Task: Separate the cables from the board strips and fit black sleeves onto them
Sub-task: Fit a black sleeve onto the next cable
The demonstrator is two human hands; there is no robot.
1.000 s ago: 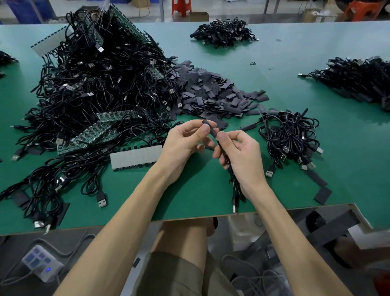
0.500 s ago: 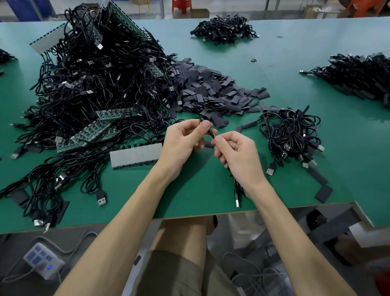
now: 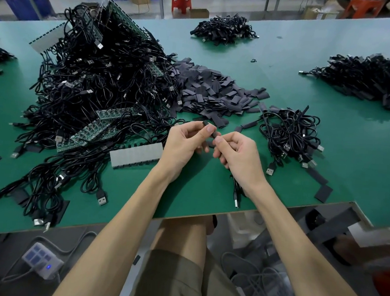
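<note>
Green desk [image 3: 208, 196]: left hand [image 3: 185, 142] grip pinches short black sleeve [image 3: 211, 130]; right hand [image 3: 238, 155] grip, at its 4 o'clock, pinches thin black cable [image 3: 236, 194].

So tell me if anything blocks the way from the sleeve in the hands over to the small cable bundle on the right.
Nothing visible blocks it. The black sleeve is pinched between the left hand and right hand. Between it and the small cable bundle lies bare green table with only a couple of loose flat sleeves.

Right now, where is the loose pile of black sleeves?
In the head view, the sleeve pile lies mid-table beyond both hands, between the big cable heap and the smaller bundle.
</note>
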